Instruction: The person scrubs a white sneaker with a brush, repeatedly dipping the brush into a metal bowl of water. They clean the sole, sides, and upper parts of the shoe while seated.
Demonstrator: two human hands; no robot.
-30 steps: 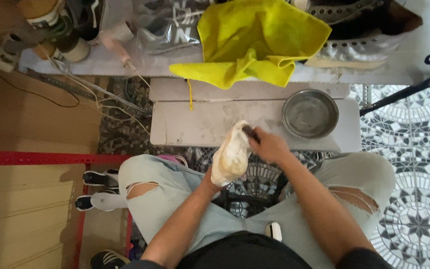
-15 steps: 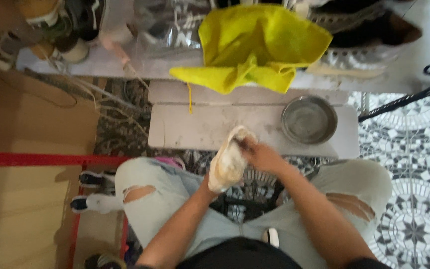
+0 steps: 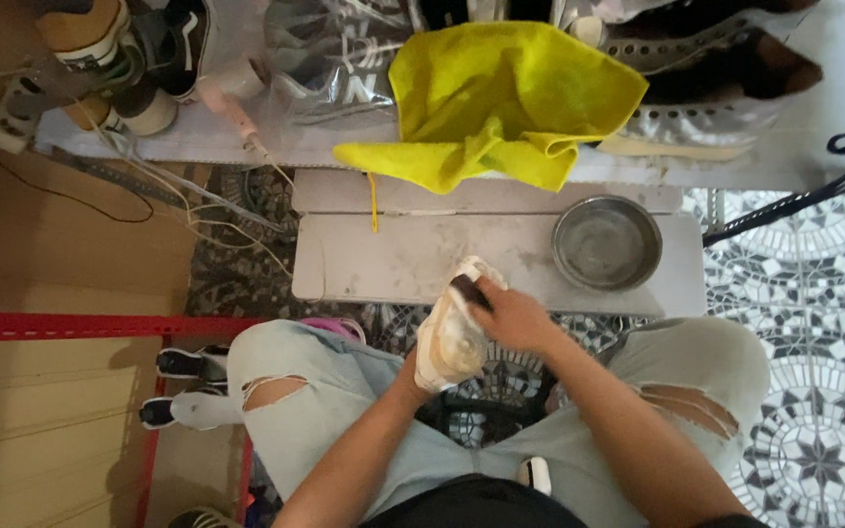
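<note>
I sit with a cream, soapy shoe [image 3: 452,332] held up over my lap. My left hand [image 3: 415,368] is mostly hidden inside or behind the shoe, gripping it from below. My right hand [image 3: 509,315] is shut on a small dark brush [image 3: 468,290] pressed against the shoe's upper end. A steel bowl [image 3: 606,242] stands on the low grey bench [image 3: 383,254] just beyond my right hand. A yellow cloth [image 3: 501,93] hangs over the shelf edge above the bench.
Several shoes, some in clear wrap [image 3: 334,54], and a silver shoe [image 3: 706,108] fill the white shelf [image 3: 198,137]. Loose cables [image 3: 178,191] trail at left. A red metal frame [image 3: 80,325] and wooden boards are at left, with patterned tile floor [image 3: 814,323] at right.
My right hand with the brush has shifted slightly back and forth on the top of the shoe. The shoe stays in my left hand in about the same place.
</note>
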